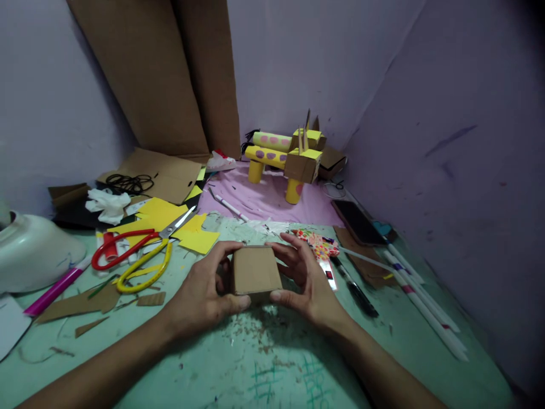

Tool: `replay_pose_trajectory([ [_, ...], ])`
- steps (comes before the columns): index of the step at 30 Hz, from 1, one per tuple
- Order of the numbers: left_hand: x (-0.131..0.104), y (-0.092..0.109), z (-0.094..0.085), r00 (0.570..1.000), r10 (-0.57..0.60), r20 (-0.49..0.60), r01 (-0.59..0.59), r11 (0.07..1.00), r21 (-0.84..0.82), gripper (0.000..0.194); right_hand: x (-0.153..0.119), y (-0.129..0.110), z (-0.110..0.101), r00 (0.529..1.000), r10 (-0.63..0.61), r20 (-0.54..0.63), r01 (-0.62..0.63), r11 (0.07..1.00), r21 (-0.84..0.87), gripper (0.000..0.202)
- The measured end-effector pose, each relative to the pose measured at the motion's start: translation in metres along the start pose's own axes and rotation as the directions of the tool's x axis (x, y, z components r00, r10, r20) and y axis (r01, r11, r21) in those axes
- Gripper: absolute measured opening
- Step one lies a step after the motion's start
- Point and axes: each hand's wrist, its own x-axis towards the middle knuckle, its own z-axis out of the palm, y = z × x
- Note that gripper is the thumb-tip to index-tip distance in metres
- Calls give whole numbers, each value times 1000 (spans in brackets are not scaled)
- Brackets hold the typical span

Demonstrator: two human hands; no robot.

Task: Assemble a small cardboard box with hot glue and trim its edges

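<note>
Between my two hands is a small brown cardboard box [257,269], its square top facing up, near the middle of the green table [204,363]. My left hand [208,284] grips its left side, thumb at the near corner and fingers curled around the far side. On the opposite side my right hand [304,284] has its thumb on the near right corner, with the fingers bent behind. The box's underside is hidden, so I cannot tell whether it touches the table. Brown crumbs lie just below it.
Left of the hands lie scissors [157,238] with red and yellow handles, yellow paper [200,241] and cardboard scraps [80,304]. Two yellow cardboard animals [293,162] stand behind on pink cloth [238,193]. To the right are a black pen [355,289], a phone [358,221] and white sticks [430,318].
</note>
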Motion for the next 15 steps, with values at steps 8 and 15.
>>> replay_pose_trajectory([
  [8, 7, 7, -10, 990, -138, -7, 131, 953, -272, 62, 13, -22, 5, 976, 179, -121, -177, 984, 23, 98],
  [15, 6, 12, -7, 930, -366, 38, 344, 827, -445, 48, 12, -24, 8, 929, 291, -229, -303, 953, -20, 82],
])
